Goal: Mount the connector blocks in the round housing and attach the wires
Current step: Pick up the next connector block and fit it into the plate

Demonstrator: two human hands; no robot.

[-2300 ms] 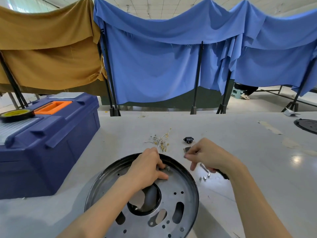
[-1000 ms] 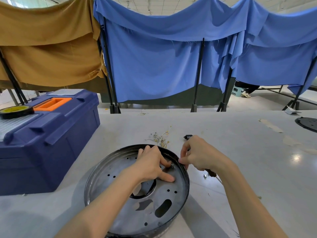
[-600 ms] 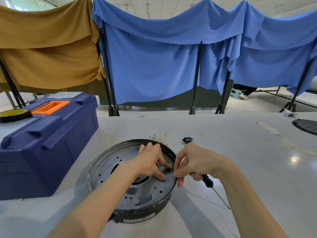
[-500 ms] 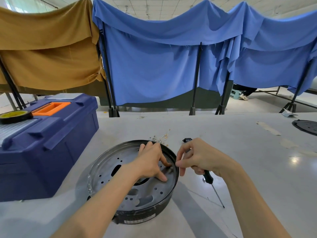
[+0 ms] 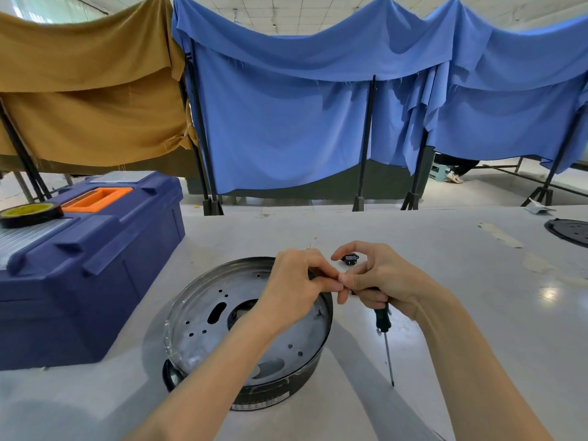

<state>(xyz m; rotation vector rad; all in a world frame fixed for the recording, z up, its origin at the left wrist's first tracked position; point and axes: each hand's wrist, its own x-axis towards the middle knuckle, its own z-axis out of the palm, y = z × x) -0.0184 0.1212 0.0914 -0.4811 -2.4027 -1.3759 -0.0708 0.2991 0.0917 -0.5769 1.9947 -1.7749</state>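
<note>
The round housing stands on the tabletop in the lower centre of the frame, open side up, with its perforated floor in view. The step in hand appears to be the seating of a connector block at the housing's right-hand rim. The left hand reaches over that rim with its fingers curled, pinching a small dark part. Most of this part is hidden, so it cannot be identified with certainty. The right hand meets the left fingertips with its thumb. Its lower fingers are wrapped round the handle of a screwdriver, whose shaft points toward the bottom of the frame, tip near the tabletop. A black connector block lies on the tabletop just above the hands, apart from the housing. To do the step well, the person should align the part with the holes in the housing before driving any fastener. The left hand should hold the part flat, and the screw should be started by finger to avoid cross-threading. The screwdriver then needs reversing in the right hand, and the part may slip during that regrip, so the left-hand pinch should stay firm. The housing is unclamped and may slide under driving force.
</note>
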